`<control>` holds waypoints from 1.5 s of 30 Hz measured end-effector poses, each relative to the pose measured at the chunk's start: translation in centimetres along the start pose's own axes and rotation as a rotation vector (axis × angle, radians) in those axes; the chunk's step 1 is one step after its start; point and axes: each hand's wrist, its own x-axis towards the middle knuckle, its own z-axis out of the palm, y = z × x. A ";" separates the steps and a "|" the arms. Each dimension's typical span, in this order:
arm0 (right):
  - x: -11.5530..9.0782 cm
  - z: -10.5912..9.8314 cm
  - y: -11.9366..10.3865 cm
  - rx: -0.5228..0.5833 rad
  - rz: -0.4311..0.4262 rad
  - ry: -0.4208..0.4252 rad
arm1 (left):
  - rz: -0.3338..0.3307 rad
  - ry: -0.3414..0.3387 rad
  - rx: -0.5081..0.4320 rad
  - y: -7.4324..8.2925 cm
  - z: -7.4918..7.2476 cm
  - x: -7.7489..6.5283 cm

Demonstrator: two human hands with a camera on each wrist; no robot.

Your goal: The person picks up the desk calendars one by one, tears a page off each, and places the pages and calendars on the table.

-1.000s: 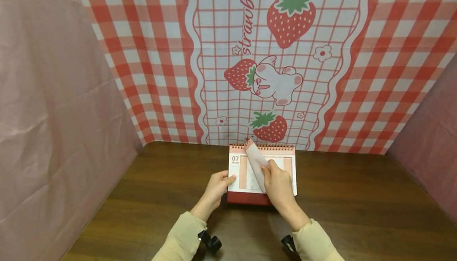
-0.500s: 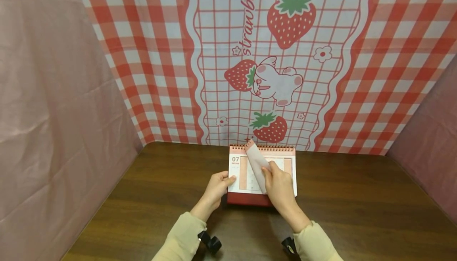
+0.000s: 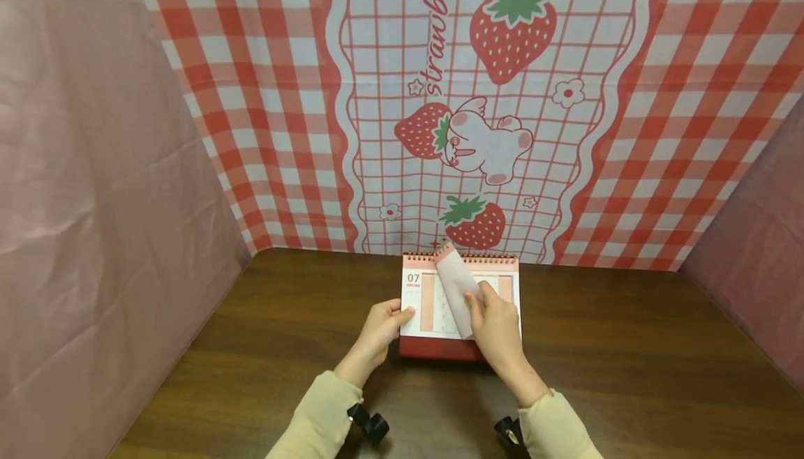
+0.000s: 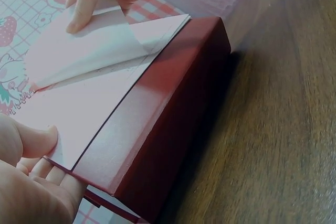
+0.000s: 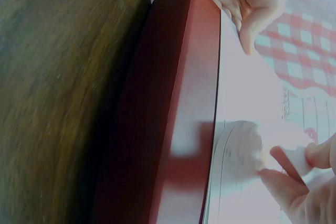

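Note:
A spiral-bound desk calendar [image 3: 412,298] with a red stand [image 3: 433,349] sits on the table, its page showing "07". At its left edge, my left hand [image 3: 380,330] grips it, thumb on the page and fingers underneath, as the left wrist view [image 4: 31,182] also shows. My right hand [image 3: 499,323] pinches a calendar page [image 3: 457,291], folded over toward the right. The left part of that page's pink, notched top edge stands loose from the binding rings [image 3: 493,259]. In the right wrist view the page [image 5: 241,150] curls beside my right fingers [image 5: 283,184].
The brown wooden table [image 3: 628,347] extends on both sides of the calendar. Behind it hangs a red-and-white strawberry-print cloth [image 3: 377,61], close to the rings. Pink cloth [image 3: 113,201] walls off the left and right sides.
My right hand has shifted slightly right with the folded page, and the loose top corner has moved a little right along the rings. My left hand keeps its hold.

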 end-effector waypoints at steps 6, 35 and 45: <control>-0.1 -0.2 0.2 0.011 0.046 -0.028 | -0.010 0.007 -0.001 -0.1 0.0 0.1; -0.3 -0.7 1.5 0.120 0.129 -0.059 | 0.004 0.000 -0.005 0.1 -0.1 0.1; -0.4 -0.9 1.7 0.182 0.169 -0.078 | -0.003 0.001 0.000 0.2 -0.1 0.0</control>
